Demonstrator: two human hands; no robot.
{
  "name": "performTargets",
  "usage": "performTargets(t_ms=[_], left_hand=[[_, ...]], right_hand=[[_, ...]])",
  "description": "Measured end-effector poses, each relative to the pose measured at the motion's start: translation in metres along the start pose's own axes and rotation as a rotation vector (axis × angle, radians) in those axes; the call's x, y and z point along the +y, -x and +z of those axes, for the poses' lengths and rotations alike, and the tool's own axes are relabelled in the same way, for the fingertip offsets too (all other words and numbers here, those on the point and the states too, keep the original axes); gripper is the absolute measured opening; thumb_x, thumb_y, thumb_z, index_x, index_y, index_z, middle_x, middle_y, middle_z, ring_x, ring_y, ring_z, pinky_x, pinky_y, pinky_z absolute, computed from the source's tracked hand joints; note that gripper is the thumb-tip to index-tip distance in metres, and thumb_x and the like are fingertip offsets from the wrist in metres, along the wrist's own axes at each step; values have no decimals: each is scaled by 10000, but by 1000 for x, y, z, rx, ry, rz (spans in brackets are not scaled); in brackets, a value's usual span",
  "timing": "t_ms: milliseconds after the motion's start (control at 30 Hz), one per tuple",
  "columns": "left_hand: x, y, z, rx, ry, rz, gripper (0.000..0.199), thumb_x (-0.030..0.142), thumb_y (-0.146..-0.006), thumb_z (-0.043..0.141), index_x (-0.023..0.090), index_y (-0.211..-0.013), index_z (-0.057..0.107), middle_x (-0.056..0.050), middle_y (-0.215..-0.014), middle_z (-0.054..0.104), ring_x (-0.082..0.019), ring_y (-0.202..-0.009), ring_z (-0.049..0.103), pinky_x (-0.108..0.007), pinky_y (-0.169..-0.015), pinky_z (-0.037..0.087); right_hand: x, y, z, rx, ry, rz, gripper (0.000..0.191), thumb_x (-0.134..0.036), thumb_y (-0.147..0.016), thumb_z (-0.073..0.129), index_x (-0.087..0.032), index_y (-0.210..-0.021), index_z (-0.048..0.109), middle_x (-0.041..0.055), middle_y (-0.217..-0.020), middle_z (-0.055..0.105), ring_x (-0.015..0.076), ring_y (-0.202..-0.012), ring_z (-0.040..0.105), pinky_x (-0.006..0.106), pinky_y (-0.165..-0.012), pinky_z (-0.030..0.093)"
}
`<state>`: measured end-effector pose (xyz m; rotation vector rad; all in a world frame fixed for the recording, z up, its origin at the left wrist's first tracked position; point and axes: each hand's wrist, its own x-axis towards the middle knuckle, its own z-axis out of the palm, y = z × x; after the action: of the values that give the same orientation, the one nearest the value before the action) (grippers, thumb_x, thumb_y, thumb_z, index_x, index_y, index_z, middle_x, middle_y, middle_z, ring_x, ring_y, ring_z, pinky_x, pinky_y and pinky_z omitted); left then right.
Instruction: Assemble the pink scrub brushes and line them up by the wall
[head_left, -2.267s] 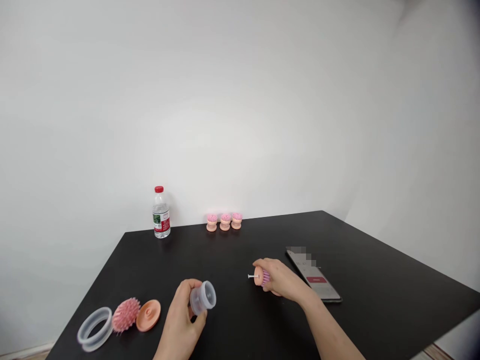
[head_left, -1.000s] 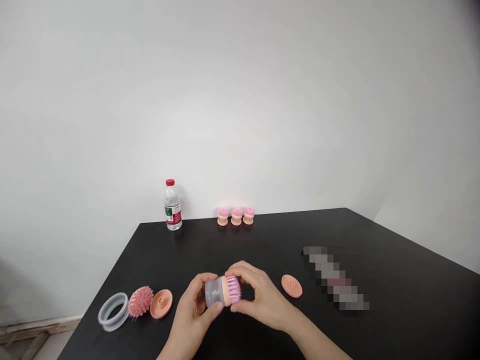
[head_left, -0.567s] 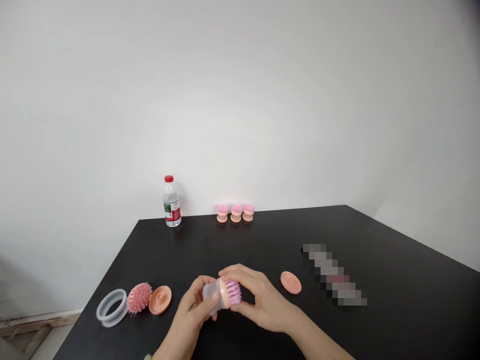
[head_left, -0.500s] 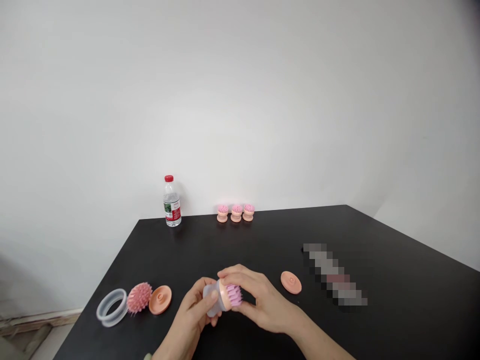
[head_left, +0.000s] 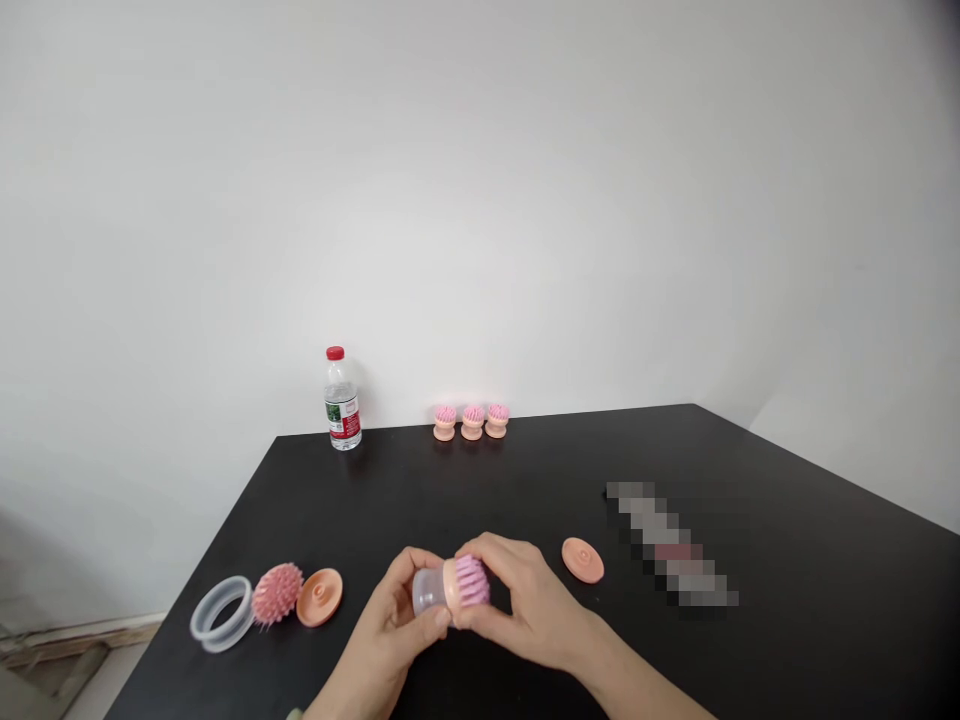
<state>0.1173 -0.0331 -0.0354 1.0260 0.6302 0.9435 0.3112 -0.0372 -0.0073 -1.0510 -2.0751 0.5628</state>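
Between my hands, above the near part of the table, a small scrub brush lies on its side. Its pink-purple bristles point right, a peach ring sits in the middle, and a clear cup-shaped body is on the left. My left hand is closed round the clear body, thumb at its lower side. With thumb and fingers, my right hand grips the brush at the ring and bristle end. To the right of my hands, a peach disc lies on the table.
On the left lie a clear ring-shaped part, a pink bristle piece and another peach disc. Three pink-topped brushes stand by the wall, with a water bottle left of them. A blurred-out long item lies right on the black table.
My fingers have shifted on the brush: the left hand has moved back from the clear body, which shows more, and the right hand has moved slightly right. The other things stay put.
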Motion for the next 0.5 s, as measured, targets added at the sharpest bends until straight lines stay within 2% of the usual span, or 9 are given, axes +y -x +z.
performTargets(t_ms=[67, 100, 200, 233, 267, 333, 400, 500], left_hand=[[1, 1, 1, 11, -15, 21, 363, 402, -720, 825, 226, -976, 637, 6, -845, 593, -141, -780, 498, -276, -745, 397], [2, 1, 1, 17, -19, 24, 366, 403, -723, 821, 227, -986, 636, 1, -865, 599, -149, -802, 507, -282, -758, 400], [4, 1, -1, 34, -43, 25, 355, 411, -748, 799, 226, -1005, 637, -4, -889, 607, -158, -829, 512, -293, -782, 407], [4, 0, -1, 37, -51, 23, 344, 411, -758, 791, 224, -1003, 638, -2, -881, 608, -155, -821, 507, -292, -782, 408], [4, 0, -2, 37, -57, 22, 337, 410, -763, 787, 222, -999, 639, 0, -872, 610, -151, -810, 503, -290, -778, 408], [3, 0, -3, 39, -57, 30, 353, 403, -749, 799, 215, -1002, 641, -7, -891, 625, -153, -821, 513, -287, -778, 410], [0, -2, -5, 43, -52, 41, 408, 390, -697, 839, 209, -1005, 643, -18, -927, 645, -163, -847, 536, -287, -781, 413], [-9, -7, -9, 55, -74, 68, 481, 364, -601, 897, 206, -977, 643, -7, -895, 652, -159, -809, 555, -269, -735, 411]], right_hand=[[4, 1, 5, 58, -46, 107, 211, -314, -789, 743, -202, -921, 623, 0, -814, 642, 162, -704, 599, 289, -671, 509], [6, 1, 6, 73, -83, 131, 301, -353, -766, 774, -209, -983, 622, 6, -872, 652, 171, -749, 615, 295, -701, 522], [10, 1, 7, 53, -165, 131, 768, -424, -627, 893, -243, -1281, 535, 77, -1250, 601, 247, -1066, 623, 366, -907, 532], [11, 1, 6, 29, -171, 123, 854, -408, -602, 914, -257, -1336, 504, 90, -1343, 551, 265, -1160, 590, 387, -974, 508], [11, 1, 5, 1, -165, 112, 870, -375, -604, 921, -269, -1356, 496, 90, -1388, 523, 271, -1220, 559, 400, -1024, 479], [10, 1, 4, -22, -153, 95, 788, -277, -648, 901, -280, -1340, 524, 70, -1358, 560, 258, -1226, 561, 400, -1052, 456], [8, 0, 5, -8, -157, 108, 689, -194, -675, 866, -282, -1288, 567, 44, -1252, 630, 235, -1130, 613, 384, -1008, 482], [7, 0, 9, 30, -216, 172, 640, -153, -659, 847, -271, -1233, 590, 26, -1143, 671, 222, -1001, 649, 358, -901, 525]])
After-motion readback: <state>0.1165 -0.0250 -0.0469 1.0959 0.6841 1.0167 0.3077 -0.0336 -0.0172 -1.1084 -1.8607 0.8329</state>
